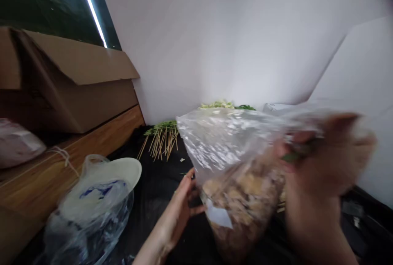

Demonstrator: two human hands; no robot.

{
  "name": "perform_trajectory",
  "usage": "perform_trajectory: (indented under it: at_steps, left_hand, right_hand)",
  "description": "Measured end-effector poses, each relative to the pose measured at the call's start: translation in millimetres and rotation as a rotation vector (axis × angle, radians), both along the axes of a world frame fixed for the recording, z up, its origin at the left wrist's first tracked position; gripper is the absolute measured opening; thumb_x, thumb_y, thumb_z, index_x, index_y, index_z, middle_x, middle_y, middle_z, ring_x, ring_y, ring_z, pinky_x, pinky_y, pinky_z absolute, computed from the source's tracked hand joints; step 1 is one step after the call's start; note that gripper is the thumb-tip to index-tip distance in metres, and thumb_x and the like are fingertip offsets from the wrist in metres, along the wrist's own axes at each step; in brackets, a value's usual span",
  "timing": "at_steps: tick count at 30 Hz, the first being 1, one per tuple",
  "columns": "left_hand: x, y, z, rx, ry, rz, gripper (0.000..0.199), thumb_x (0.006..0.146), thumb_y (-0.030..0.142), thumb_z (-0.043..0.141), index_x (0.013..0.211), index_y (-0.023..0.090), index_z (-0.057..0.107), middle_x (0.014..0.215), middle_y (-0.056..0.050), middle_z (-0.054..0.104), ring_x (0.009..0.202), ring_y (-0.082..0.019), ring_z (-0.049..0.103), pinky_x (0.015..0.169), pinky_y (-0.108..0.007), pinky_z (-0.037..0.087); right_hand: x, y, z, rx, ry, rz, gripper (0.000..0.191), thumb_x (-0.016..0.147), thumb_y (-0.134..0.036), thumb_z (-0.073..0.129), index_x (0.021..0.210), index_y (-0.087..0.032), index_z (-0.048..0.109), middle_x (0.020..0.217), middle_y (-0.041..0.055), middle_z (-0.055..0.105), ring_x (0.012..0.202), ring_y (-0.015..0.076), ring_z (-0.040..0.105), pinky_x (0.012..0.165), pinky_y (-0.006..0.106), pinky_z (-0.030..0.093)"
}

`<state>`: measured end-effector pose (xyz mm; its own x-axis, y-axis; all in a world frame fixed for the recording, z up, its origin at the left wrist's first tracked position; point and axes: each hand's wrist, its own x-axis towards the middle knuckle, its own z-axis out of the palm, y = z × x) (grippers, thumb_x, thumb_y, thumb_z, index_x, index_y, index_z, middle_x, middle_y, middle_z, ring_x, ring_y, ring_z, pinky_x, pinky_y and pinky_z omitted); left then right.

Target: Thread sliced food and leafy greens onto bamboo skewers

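A clear plastic bag (245,199) with light brown chunks in its lower part stands tilted in front of me. My right hand (325,154), smeared by motion, grips the bag's upper right edge; a small green scrap shows by its fingers. My left hand (186,197) is at the bag's left side, fingers apart and partly behind it. Whether those fingers touch the plastic I cannot tell. A white label is on the bag's lower left. Behind it, green vegetables on thin wooden skewers (164,140) lie on the black surface (156,191).
To the left, a white bowl (132,171) rests in a clear plastic bag (92,232). An open cardboard box (92,101) stands on a wooden ledge (119,122), near a whitish package (18,144). Pale greens (217,104) show by the white wall (215,32).
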<state>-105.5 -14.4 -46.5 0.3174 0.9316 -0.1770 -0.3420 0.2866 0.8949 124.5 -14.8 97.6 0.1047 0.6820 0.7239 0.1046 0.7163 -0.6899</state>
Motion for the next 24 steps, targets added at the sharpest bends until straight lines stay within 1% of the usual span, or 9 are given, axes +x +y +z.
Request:
perform_trajectory:
  at_steps: [3, 7, 9, 12, 15, 17, 19, 22, 24]
  left_hand:
    - [-24.2, 30.8, 26.4, 0.12, 0.183, 0.22, 0.055, 0.092, 0.064, 0.046, 0.137, 0.033, 0.057, 0.144, -0.006, 0.061, 0.13, -0.031, 0.056, 0.09, -0.045, 0.055]
    - [-36.2, 67.0, 43.4, 0.267, 0.23, 0.349, 0.061, 0.089, 0.066, 0.051, 0.132, 0.024, 0.063, 0.131, -0.01, 0.07, 0.124, -0.035, 0.061, 0.094, -0.048, 0.054]
    - [-35.1, 71.9, 41.9, 0.335, 0.256, 0.478, 0.066, 0.091, 0.069, 0.044, 0.135, 0.022, 0.06, 0.139, -0.012, 0.065, 0.132, -0.036, 0.054, 0.101, -0.051, 0.05]
    - [-23.4, 65.9, 29.7, 0.544, 0.451, 0.63, 0.061, 0.095, 0.064, 0.043, 0.144, 0.026, 0.051, 0.152, -0.01, 0.053, 0.141, -0.032, 0.045, 0.112, -0.051, 0.04]
    - [-5.2, 59.9, 9.0, 0.821, 0.844, 0.482, 0.05, 0.093, 0.052, 0.055, 0.134, 0.023, 0.059, 0.145, -0.013, 0.059, 0.136, -0.035, 0.051, 0.112, -0.052, 0.038]
    - [3.8, 59.7, -5.7, 0.935, 1.117, 0.348, 0.045, 0.092, 0.048, 0.055, 0.125, 0.019, 0.065, 0.138, -0.017, 0.064, 0.133, -0.04, 0.053, 0.109, -0.059, 0.039]
    - [7.2, 61.1, -17.4, 1.017, 1.3, 0.303, 0.046, 0.092, 0.047, 0.054, 0.124, 0.016, 0.065, 0.137, -0.021, 0.064, 0.132, -0.043, 0.053, 0.107, -0.062, 0.039]
    - [3.5, 62.8, -26.0, 1.109, 1.369, 0.312, 0.049, 0.096, 0.047, 0.049, 0.132, 0.018, 0.061, 0.137, -0.019, 0.065, 0.129, -0.039, 0.057, 0.105, -0.057, 0.042]
    - [-0.5, 63.4, -28.0, 1.148, 1.362, 0.329, 0.049, 0.097, 0.049, 0.048, 0.134, 0.02, 0.061, 0.134, -0.017, 0.067, 0.126, -0.038, 0.059, 0.103, -0.054, 0.043]
  right_hand:
    - [-49.5, 20.3, -8.6, 0.049, 0.138, 0.193, 0.042, 0.099, -0.055, 0.055, 0.074, -0.021, 0.059, 0.067, -0.0022, 0.063, 0.038, 0.0047, 0.05, 0.031, 0.019, 0.03]
    - [-92.7, 58.2, -35.1, -0.19, -0.025, 0.43, 0.044, 0.101, -0.059, 0.046, 0.084, -0.021, 0.06, 0.047, -0.0061, 0.049, 0.037, 0.0076, 0.046, 0.038, 0.022, 0.032]
    - [-94.0, 75.3, -49.6, -0.333, -0.168, 0.525, 0.043, 0.103, -0.057, 0.041, 0.087, -0.02, 0.058, 0.044, -0.0072, 0.049, 0.038, 0.0077, 0.044, 0.043, 0.022, 0.035]
    - [-79.4, 85.9, -60.8, -0.409, -0.286, 0.537, 0.041, 0.103, -0.054, 0.044, 0.087, -0.019, 0.06, 0.043, -0.0076, 0.049, 0.037, 0.0073, 0.042, 0.045, 0.021, 0.034]
    - [-59.6, 75.8, -61.3, -0.426, -0.448, 0.533, 0.039, 0.102, -0.052, 0.047, 0.09, -0.018, 0.062, 0.046, -0.0073, 0.05, 0.04, 0.0077, 0.045, 0.046, 0.021, 0.035]
    - [-44.3, 60.7, -64.5, -0.439, -0.547, 0.492, 0.034, 0.098, -0.05, 0.055, 0.091, -0.017, 0.063, 0.052, -0.0062, 0.053, 0.046, 0.0091, 0.05, 0.049, 0.021, 0.037]
    - [-23.1, 41.3, -75.9, -0.47, -0.569, 0.39, 0.031, 0.091, -0.048, 0.066, 0.091, -0.017, 0.063, 0.064, -0.0033, 0.059, 0.055, 0.0105, 0.054, 0.051, 0.022, 0.039]
    - [26.0, 5.6, -110.6, -0.558, -0.466, 0.142, 0.035, 0.091, -0.042, 0.064, 0.118, -0.02, 0.063, 0.096, 0.0036, 0.067, 0.065, 0.0119, 0.06, 0.059, 0.025, 0.047]
    - [70.0, -22.4, -141.1, -0.658, -0.339, -0.092, 0.041, 0.091, -0.045, 0.059, 0.123, -0.02, 0.062, 0.097, 0.0059, 0.068, 0.059, 0.0126, 0.059, 0.056, 0.028, 0.048]
